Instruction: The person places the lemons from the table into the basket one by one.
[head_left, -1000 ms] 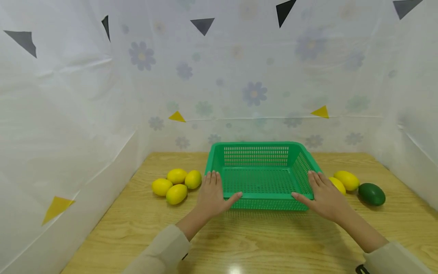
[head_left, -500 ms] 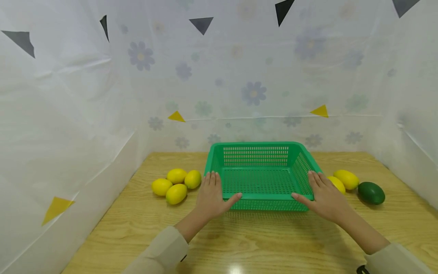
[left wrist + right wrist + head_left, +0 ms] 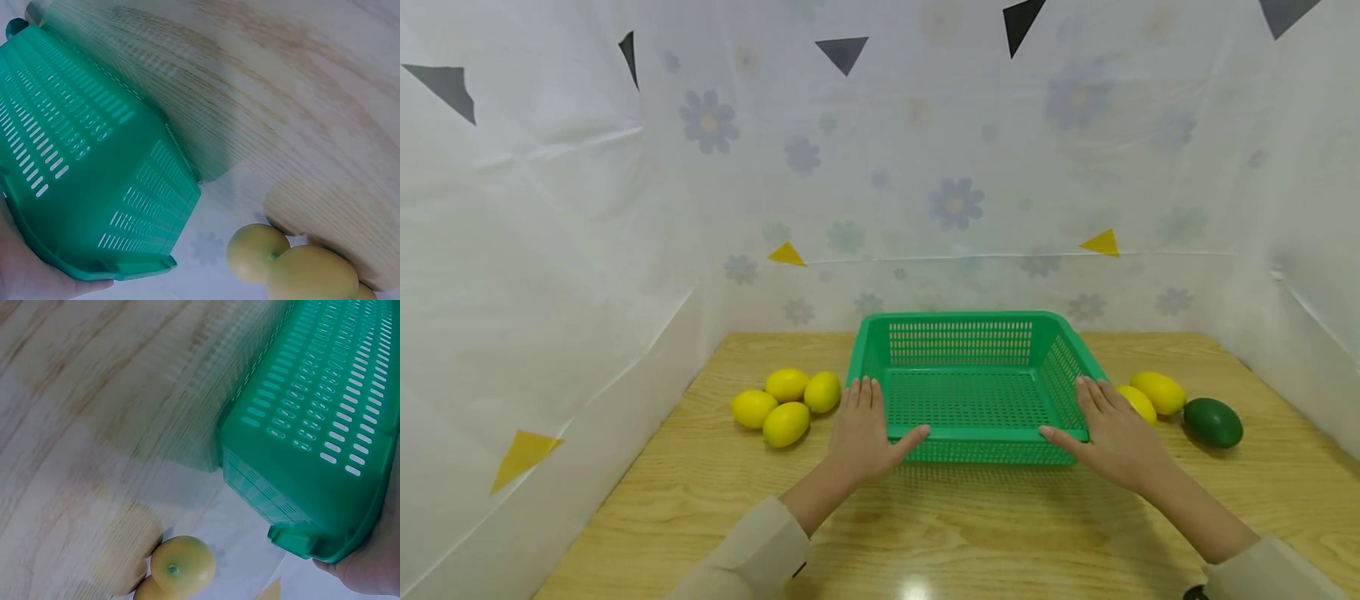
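A green plastic basket [image 3: 985, 435] with slotted walls and nothing in it stands on the wooden table. My left hand [image 3: 861, 437] rests on its near left corner, fingers straight along the side rim and thumb on the front rim. In mirror fashion, my right hand [image 3: 1116, 442] lies on the near right corner with straight fingers. The left wrist view shows the basket's outer wall [image 3: 81, 125] with part of the left hand [image 3: 31, 275] at the rim. Part of the right hand [image 3: 375, 562] touches the rim in the right wrist view.
Several yellow lemons [image 3: 787, 425] lie grouped left of the basket. Right of it are two more lemons [image 3: 1158, 393], one partly behind my right hand, and a dark green oval fruit [image 3: 1213, 422]. White patterned sheeting [image 3: 880, 167] encloses the table [image 3: 970, 533] at the back and sides.
The basket's near side sits very slightly lower in the head view, a touch closer to me. Both hands keep their places on its corners, and the fruit has not moved.
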The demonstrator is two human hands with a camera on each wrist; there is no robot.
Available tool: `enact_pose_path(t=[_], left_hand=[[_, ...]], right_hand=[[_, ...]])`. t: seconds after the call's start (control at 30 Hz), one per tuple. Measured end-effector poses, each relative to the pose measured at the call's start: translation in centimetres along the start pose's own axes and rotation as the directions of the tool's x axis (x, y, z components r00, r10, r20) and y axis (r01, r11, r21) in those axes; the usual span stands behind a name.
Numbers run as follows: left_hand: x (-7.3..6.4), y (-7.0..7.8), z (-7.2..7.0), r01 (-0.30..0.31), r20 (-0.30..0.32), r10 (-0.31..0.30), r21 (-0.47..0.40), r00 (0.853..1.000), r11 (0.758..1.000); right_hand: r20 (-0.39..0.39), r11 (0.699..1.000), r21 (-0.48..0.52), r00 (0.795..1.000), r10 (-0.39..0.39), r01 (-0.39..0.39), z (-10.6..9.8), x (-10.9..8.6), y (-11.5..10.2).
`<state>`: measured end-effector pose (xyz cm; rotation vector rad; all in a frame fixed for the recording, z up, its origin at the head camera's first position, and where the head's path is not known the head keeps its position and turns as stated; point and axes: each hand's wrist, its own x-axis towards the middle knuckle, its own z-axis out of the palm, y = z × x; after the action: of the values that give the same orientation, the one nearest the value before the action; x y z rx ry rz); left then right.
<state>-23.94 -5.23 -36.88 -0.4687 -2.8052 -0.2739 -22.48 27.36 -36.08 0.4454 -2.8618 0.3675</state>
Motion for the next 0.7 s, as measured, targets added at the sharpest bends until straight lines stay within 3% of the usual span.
enact_pose_path(t=[0.47, 0.7], left_hand=[[-0.4, 0.41, -0.45, 0.027, 0.049, -0.026, -0.02, 0.998, 0.999], [-0.54, 0.35, -0.38, 0.018, 0.023, -0.017, -0.025, 1.0, 1.0]], right_hand=[[0.011, 1.0, -0.001, 1.0, -0.001, 0.001, -0.02, -0.21, 0.07], [0.012, 1.0, -0.006, 1.0, 0.005, -0.005, -0.19, -0.32, -0.07]])
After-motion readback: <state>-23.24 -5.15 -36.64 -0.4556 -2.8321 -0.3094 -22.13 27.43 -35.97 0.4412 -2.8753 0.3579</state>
